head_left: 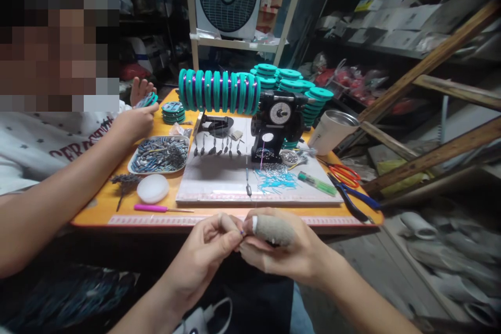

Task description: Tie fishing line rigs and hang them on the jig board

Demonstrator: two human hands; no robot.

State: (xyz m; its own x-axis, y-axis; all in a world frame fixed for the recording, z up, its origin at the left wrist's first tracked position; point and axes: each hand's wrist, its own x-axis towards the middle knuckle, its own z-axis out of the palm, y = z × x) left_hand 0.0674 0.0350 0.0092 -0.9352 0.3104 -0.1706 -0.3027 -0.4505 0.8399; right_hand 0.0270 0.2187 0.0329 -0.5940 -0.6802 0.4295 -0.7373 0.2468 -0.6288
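Yellow tabletop (102,205) beyond; left grip (207,245) and right grip (287,245) pinch what seems thread (241,233) between fingertips (232,240).

We note white rect. board (219,188) on orange table (97,210); L of it, white oblong tray (156,173); R, red-handled metal scissors (347,174); behind, stacked round teal spools (289,85).

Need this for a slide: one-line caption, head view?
Left hand and right hand meet at a tiny purple piece, facing a row of teal spools.
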